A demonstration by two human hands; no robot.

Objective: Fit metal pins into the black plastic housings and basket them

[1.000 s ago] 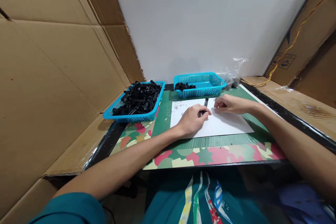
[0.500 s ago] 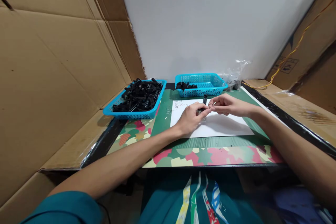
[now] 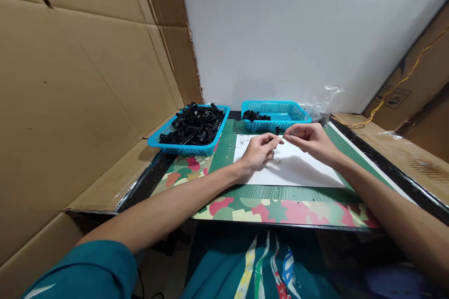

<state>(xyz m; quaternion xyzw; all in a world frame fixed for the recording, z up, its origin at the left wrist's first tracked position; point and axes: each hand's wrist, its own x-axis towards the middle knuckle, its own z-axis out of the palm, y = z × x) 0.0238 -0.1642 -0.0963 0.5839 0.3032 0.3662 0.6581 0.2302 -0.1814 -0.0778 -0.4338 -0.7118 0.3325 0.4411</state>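
Observation:
My left hand (image 3: 257, 152) is closed around a black plastic part (image 3: 277, 130), of which only the far end shows past the fingers. Close to its fingertips, my right hand (image 3: 310, 140) is pinched, its thumb and forefinger together; a thin, small metal piece seems to be between them, too small to name. Both hands are above a white sheet of paper (image 3: 308, 175). Small metal pieces (image 3: 277, 156) lie scattered on the sheet below my left fingers, and another little heap of them (image 3: 242, 140) is at its far left corner.
A blue basket (image 3: 182, 150) heaped with black plastic parts (image 3: 196, 124) stands at the left. Another blue basket (image 3: 277, 126) at the back holds a few black pieces (image 3: 256, 116). Beside it is a clear plastic bag (image 3: 321, 112). Cardboard walls (image 3: 87, 79) flank the table.
My right hand has drawn slightly away from my left, opening a small gap between the fingertips. The black part is now more hidden by my left hand. The whole view has shifted a little.

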